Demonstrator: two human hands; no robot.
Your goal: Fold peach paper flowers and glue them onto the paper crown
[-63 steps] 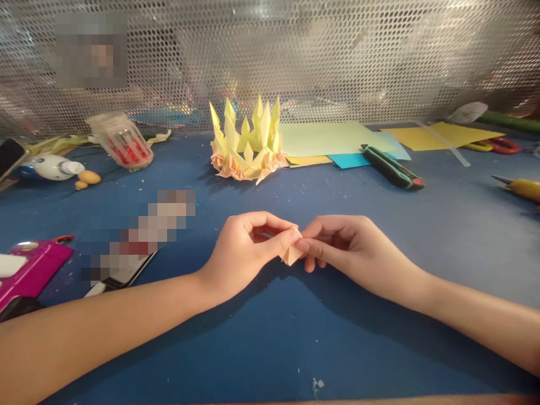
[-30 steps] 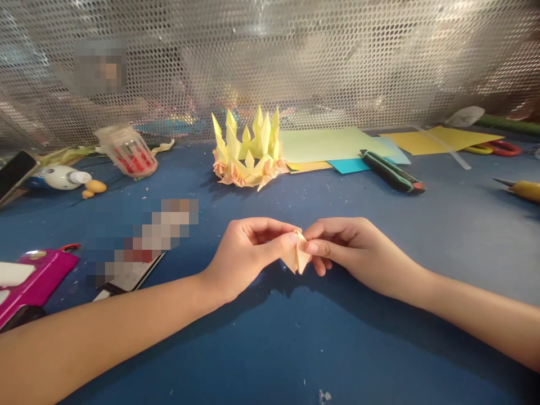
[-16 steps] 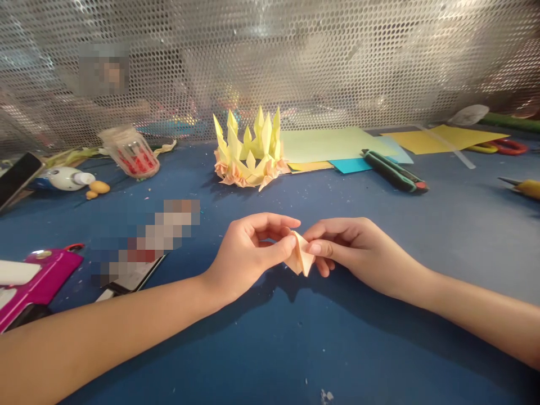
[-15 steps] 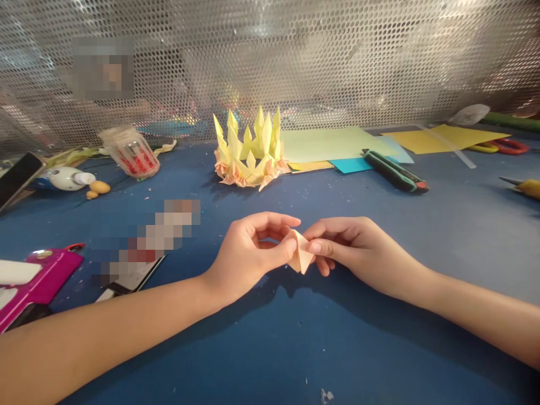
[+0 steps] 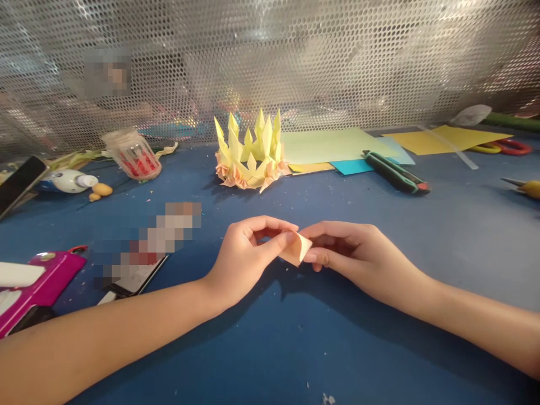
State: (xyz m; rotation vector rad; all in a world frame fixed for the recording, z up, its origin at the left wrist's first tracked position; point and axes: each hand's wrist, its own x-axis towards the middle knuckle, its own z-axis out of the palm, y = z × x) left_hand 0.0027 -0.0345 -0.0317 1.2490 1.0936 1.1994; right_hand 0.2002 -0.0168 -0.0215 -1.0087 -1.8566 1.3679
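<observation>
Small and peach-coloured, a folded piece of paper [image 5: 298,251] is held just over the blue table [image 5: 253,349]. My left hand [image 5: 248,253] pinches its left side between thumb and forefinger. At its right edge, the thumb and curled fingers of my right hand [image 5: 358,250] close on the paper; part of their contact is hidden behind it. Beyond my hands stands a paper crown [image 5: 252,152] of folded pieces, with tall pale yellow points and peach folds around its base.
Coloured paper sheets [image 5: 337,143] lie behind the crown, with a dark green utility knife [image 5: 396,173] beside them. Red-handled scissors [image 5: 512,147] are farther right. At left are a jar [image 5: 133,156], a white bottle [image 5: 67,181], a phone [image 5: 139,277] and a magenta tool [image 5: 54,281].
The folded paper has turned and tilted between my fingers, showing a broader side face. My right hand's fingers have shifted slightly along its right edge.
</observation>
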